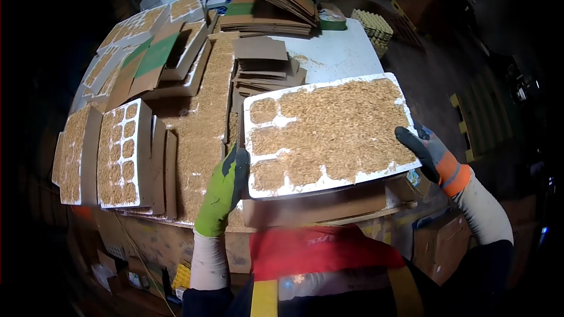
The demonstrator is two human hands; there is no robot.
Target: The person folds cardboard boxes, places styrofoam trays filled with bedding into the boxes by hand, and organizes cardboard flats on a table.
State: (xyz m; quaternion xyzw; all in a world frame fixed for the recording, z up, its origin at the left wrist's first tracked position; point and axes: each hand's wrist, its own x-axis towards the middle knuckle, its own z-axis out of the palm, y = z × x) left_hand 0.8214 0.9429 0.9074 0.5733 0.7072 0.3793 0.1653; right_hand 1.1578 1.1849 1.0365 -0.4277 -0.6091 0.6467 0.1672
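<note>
A white foam tray (329, 132) with rounded compartments is held in front of me, tilted slightly. Tan husk-like shavings fill it and cover many of its dividers. My left hand (226, 185), in a green glove with dark fingers, is closed on the tray's left edge. At the right edge, my right hand (432, 155) grips with its dark thumb over the rim; its glove is grey and orange. Fingers under the tray are hidden. Just below the tray's near side is a cardboard box (317, 206).
More filled foam trays (121, 152) stand tilted at the left, with others behind. A bed of shavings (205, 99) covers the table's middle. Cardboard pieces (261, 52) and stacked flattened boxes (264, 14) lie beyond. Egg trays (373, 26) and a pallet (484, 114) are at the right.
</note>
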